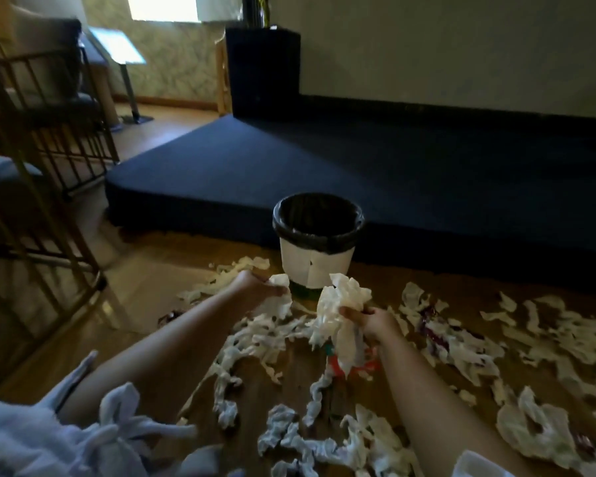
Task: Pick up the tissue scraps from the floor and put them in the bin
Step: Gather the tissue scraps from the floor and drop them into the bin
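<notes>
Down on the wooden floor (379,280), just this side of the bin (313,261), we've got both hands loaded. Our left hand (252,287) has its fingers curled round a small wad (278,280). Our right hand (379,323) is gripping a much bigger bunch (341,301), with loose strips dangling off the bottom.

The bin stands upright with its black liner open, close to the edge of the dark platform (358,160) behind it. Loads of scraps (547,332) are all over the floor, mostly to the right and near us, so we reckon the job's barely started.

What could go wrong: those dangling strips could snag the rim or drop short if we let go before we're over the opening. A clumsy shove might also tip that light-looking bin. There's something red (370,364) under the bunch, can't tell what.
</notes>
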A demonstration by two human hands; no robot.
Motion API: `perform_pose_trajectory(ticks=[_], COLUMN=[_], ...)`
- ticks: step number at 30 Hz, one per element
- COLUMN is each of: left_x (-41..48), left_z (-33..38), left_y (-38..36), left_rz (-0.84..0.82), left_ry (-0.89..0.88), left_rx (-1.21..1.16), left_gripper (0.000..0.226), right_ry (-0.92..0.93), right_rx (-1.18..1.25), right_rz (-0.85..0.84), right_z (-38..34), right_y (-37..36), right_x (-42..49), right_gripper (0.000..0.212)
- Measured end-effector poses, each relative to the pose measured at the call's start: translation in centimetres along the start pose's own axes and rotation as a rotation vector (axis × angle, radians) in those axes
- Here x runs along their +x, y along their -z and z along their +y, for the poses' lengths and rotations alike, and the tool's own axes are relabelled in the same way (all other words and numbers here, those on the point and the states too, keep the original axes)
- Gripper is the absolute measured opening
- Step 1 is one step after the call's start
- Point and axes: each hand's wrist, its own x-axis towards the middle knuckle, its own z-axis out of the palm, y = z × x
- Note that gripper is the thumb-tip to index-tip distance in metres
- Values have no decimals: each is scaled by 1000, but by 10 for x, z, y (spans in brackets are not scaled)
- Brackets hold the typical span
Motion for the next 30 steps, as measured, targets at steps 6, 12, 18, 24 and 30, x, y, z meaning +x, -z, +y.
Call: perform_pose_trajectory(ticks=[6, 12, 18, 24, 30], left_x=[84, 198, 299, 353, 344], left_z=[18, 69, 105, 112, 115], left_y=[-11, -23, -51, -64, -68], left_rz=[-77, -39, 7, -58, -51], left_ry=[148, 152, 50, 97, -10], left_rx=[-301, -431, -508, -476, -472], left_gripper=[46, 55, 40, 47, 33], right_ry=[-39, 20, 32, 9, 14], right_rx=[202, 530, 574, 612, 642], right_rz=[75, 57, 187, 110, 90], right_z=[-35, -113, -166, -175, -169], right_y=[-14, -31, -49, -60, -50], right_x=[58, 157, 255, 295, 284], right_gripper=[66, 48, 48, 28, 43])
